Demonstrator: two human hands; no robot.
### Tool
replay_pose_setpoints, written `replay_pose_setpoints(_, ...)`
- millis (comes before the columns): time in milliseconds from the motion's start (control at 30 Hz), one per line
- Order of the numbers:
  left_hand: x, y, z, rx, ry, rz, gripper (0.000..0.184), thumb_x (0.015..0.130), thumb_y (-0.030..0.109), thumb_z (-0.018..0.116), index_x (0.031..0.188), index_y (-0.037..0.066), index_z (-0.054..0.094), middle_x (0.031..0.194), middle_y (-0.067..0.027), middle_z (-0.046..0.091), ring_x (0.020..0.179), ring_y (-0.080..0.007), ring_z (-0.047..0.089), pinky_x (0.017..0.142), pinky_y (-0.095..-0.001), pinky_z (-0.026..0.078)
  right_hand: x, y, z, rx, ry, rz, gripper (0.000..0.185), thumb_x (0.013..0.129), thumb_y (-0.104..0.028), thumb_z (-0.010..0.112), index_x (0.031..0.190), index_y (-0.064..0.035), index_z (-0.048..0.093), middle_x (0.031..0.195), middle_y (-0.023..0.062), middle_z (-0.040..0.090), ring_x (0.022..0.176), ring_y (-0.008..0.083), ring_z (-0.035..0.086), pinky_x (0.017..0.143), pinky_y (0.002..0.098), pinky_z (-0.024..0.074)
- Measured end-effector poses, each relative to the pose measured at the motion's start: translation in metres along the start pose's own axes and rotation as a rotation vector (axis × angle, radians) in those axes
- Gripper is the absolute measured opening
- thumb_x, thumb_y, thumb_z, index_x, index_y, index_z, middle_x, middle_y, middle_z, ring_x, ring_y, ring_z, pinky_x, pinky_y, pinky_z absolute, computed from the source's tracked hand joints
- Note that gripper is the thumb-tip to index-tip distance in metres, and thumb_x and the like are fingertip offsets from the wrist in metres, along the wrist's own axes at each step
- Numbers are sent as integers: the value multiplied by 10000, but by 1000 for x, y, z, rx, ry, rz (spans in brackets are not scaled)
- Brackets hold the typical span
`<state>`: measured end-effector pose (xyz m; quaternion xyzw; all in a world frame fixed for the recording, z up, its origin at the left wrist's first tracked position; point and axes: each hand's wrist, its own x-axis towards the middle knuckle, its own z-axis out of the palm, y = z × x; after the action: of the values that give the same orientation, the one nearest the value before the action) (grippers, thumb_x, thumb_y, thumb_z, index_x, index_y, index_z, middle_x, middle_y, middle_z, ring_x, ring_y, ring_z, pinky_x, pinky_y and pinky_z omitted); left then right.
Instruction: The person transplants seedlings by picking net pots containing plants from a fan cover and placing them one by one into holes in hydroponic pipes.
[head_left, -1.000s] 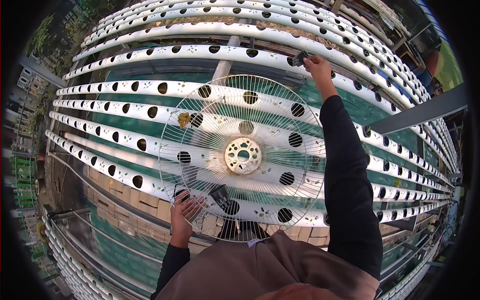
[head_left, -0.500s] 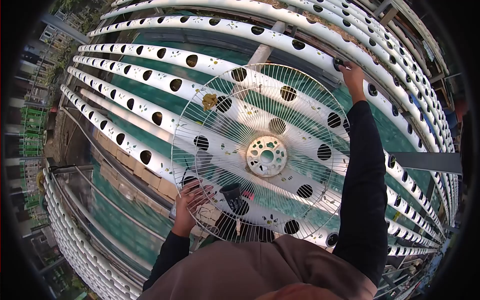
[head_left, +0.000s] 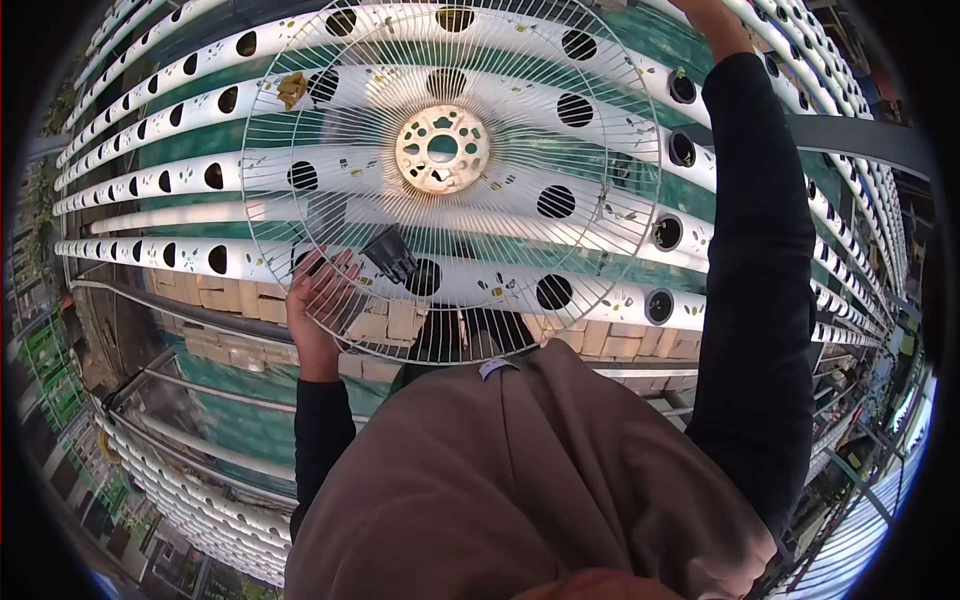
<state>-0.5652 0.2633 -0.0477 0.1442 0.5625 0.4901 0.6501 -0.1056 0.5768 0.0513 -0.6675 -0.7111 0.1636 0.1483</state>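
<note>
A round white wire fan guard with a pierced centre disc lies level over the rows of white pipes. My left hand has its fingers round the guard's near left rim. Beside those fingers, a black net pot rests tilted in the guard. Toward the far left rim sits a crumpled yellow-brown leaf. My right hand reaches to the top edge of the view, beyond the guard; its fingers are cut off, so whatever they touch is hidden.
White pipes with round holes run across in rows, some holes at right holding dark pots with small seedlings. Green sheeting spreads beneath. A grey metal beam crosses at right. Tan blocks lie below the nearest pipe.
The view has shifted, so guard and pipes appear higher. My right hand, earlier at a black pot in a pipe hole, is now partly out of view. My left hand keeps the guard.
</note>
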Motion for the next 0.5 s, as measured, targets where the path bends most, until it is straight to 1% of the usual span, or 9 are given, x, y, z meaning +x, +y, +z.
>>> replay_pose_setpoints(67, 6, -3, -6, 25, -61, 40, 523, 868, 321, 404, 1292, 15, 393, 1238, -205, 501, 1084, -293, 533, 895, -322, 397, -33, -17, -22, -80, 24, -157, 438, 817, -318, 594, 1137, -19, 567, 1107, 139, 602, 998, 242, 578, 873, 323, 425)
replay_pose_setpoints(133, 6, -1, -2, 35, -71, 35, 521, 867, 317, 404, 1291, 14, 396, 1243, -203, 499, 1082, -286, 531, 895, -327, 393, -72, -28, -43, -81, 21, -103, 416, 836, -298, 586, 1119, 6, 567, 1084, 134, 611, 931, 226, 597, 823, 317, 452)
replay_pose_setpoints(200, 6, -1, -4, 55, -54, 45, 524, 864, 318, 411, 1290, 14, 397, 1244, -198, 500, 1088, -284, 527, 891, -328, 397, -87, -10, -51, 197, -63, 48, 394, 845, -278, 594, 1115, 9, 566, 1071, 128, 613, 900, 215, 598, 789, 320, 470)
replay_pose_setpoints(233, 5, 0, -3, 46, -61, 44, 507, 866, 297, 401, 1287, 14, 401, 1243, -195, 502, 1095, -285, 522, 890, -330, 401, -97, -3, -54, 189, -46, 55, 394, 845, -278, 594, 1115, 9, 566, 1071, 128, 613, 900, 215, 598, 789, 320, 470)
replay_pose_setpoints(300, 3, 2, -1, 30, -61, 35, 498, 867, 284, 394, 1286, 17, 402, 1244, -194, 501, 1097, -285, 521, 892, -333, 402, -119, 14, -56, 472, -34, 132, 386, 846, -263, 610, 1134, -11, 561, 1071, 125, 611, 912, 207, 586, 777, 330, 479)
replay_pose_setpoints(333, 5, 3, 1, 13, -43, 23, 489, 867, 271, 387, 1286, 19, 403, 1244, -194, 501, 1099, -286, 520, 894, -336, 403, -131, 20, -53, 505, -22, 176, 426, 834, -258, 626, 1175, -18, 537, 1085, 124, 609, 908, 213, 593, 794, 336, 475)
replay_pose_setpoints(367, 7, 1, -1, -11, -36, 29, 437, 866, 226, 368, 1254, 35, 426, 1193, -184, 541, 1061, -299, 556, 886, -346, 424, -140, 38, -45, 304, 49, 22, 505, 827, -414, 602, 1152, -29, 571, 1023, 88, 625, 931, 173, 584, 787, 311, 457)
replay_pose_setpoints(400, 9, 0, -2, -15, -69, 44, 437, 866, 226, 368, 1254, 35, 426, 1193, -184, 541, 1061, -299, 556, 886, -346, 424, -156, 26, -42, 322, 19, 78, 500, 841, -386, 597, 1162, -5, 552, 1064, 78, 612, 931, 170, 580, 789, 304, 458)
replay_pose_setpoints(500, 8, 0, 0, 9, -51, 44, 438, 863, 225, 360, 1255, 41, 422, 1194, -173, 545, 1057, -291, 560, 883, -336, 420, -205, -6, -25, 616, 16, 91, 428, 844, -289, 622, 1141, 12, 556, 1008, 108, 625, 954, 176, 580, 791, 291, 450)
